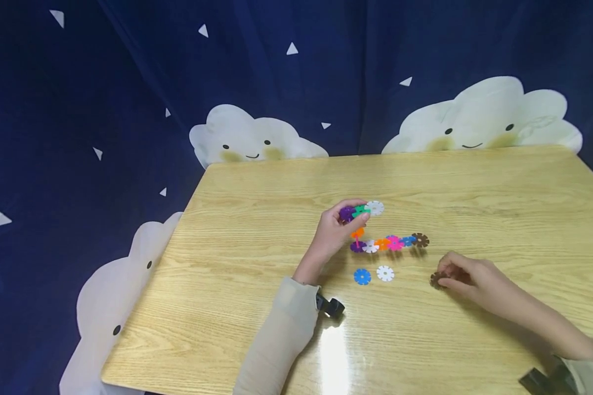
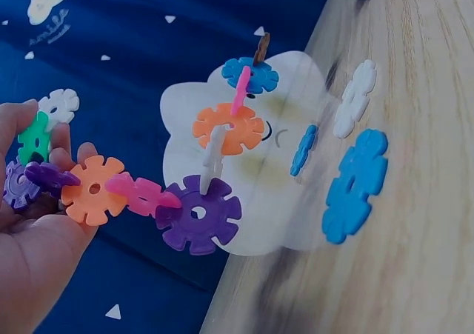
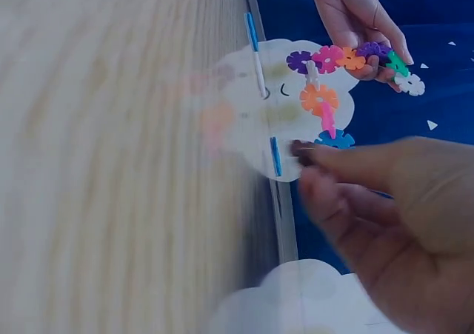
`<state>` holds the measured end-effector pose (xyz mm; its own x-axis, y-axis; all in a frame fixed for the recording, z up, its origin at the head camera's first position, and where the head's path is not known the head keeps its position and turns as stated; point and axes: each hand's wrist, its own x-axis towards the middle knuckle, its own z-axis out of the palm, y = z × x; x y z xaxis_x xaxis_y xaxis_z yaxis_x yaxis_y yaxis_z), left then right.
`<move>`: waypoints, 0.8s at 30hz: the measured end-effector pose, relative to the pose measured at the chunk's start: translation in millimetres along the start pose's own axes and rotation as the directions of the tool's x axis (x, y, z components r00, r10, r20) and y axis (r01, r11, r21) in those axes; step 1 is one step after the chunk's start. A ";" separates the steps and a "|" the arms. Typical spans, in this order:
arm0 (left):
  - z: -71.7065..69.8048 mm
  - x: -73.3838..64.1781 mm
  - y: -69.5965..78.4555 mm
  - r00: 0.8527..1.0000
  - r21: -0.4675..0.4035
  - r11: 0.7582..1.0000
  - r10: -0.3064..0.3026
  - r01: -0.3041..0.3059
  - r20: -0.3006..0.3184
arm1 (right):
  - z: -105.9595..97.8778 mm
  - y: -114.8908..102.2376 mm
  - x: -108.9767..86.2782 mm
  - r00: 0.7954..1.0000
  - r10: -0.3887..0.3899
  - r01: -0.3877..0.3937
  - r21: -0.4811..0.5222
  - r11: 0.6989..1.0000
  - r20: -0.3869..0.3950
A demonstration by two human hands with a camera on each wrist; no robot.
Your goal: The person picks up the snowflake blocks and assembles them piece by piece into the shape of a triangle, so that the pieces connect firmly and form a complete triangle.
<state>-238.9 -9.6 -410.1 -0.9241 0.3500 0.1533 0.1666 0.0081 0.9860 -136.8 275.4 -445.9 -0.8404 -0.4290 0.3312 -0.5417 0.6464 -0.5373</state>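
Note:
My left hand (image 1: 333,230) grips one end of a chain of interlocking notched plastic discs, its fingers around the purple and green discs (image 2: 33,138). A white disc (image 1: 374,208) sticks out beyond the fingertips. From the hand the chain bends through an orange disc (image 2: 95,189), a pink one and a purple disc (image 2: 198,214), then runs right to a brown disc (image 1: 420,240) at its far end. It appears raised off the table. My right hand (image 1: 469,280) pinches another brown disc (image 1: 437,280) between thumb and fingers, apart from the chain and nearer the front.
A loose blue disc (image 1: 362,276) and a loose white disc (image 1: 385,274) lie flat on the wooden table (image 1: 227,263) in front of the chain. Another blue disc (image 2: 304,150) lies beneath the chain. A dark blue curtain (image 1: 257,66) with clouds hangs behind.

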 end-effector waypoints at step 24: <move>8.7 -4.9 3.6 0.996 0.044 0.999 0.022 -0.025 0.081 | -19.6 -37.3 58.1 0.853 0.518 -0.398 0.570 0.719 -0.058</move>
<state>-230.7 -3.2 -407.8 -0.8895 0.4247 0.1687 0.2048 0.0405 0.9780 -165.8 238.7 -391.4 -0.9988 0.0059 0.0494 -0.0458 0.2759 -0.9601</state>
